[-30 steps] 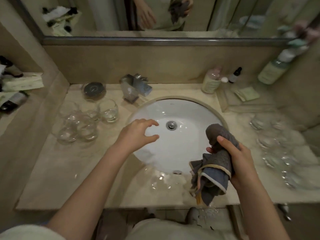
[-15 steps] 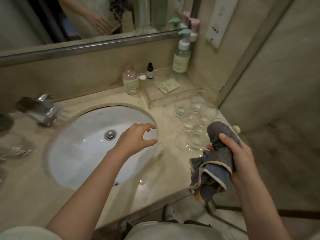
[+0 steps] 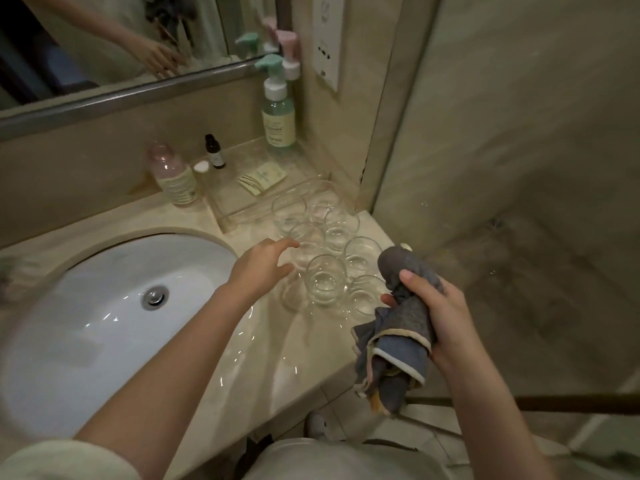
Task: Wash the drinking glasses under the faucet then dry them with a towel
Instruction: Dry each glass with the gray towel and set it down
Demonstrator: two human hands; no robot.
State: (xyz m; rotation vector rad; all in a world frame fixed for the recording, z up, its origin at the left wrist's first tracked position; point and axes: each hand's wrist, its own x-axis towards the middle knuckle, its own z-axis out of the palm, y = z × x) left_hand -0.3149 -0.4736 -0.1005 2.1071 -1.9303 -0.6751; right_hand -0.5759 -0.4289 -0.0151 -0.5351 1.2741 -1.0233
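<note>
Several clear drinking glasses (image 3: pixel 323 277) stand clustered on the beige counter to the right of the white sink (image 3: pixel 86 313). My left hand (image 3: pixel 261 268) reaches over the counter with fingers spread, its tips at the left edge of the cluster, holding nothing. My right hand (image 3: pixel 436 313) grips a bunched grey-blue towel (image 3: pixel 398 344) just right of the glasses, past the counter's corner. The faucet is out of view.
A clear tray (image 3: pixel 239 213) with a small packet sits behind the glasses. A pink-capped bottle (image 3: pixel 173 178), a dark dropper bottle (image 3: pixel 214 151) and a green pump bottle (image 3: pixel 278 116) line the back wall. The mirror is above; a wall closes the right side.
The view has swung right from the sink to the glasses on the right. My left hand has moved from over the basin to the edge of the glass cluster. The towel stays in my right hand.
</note>
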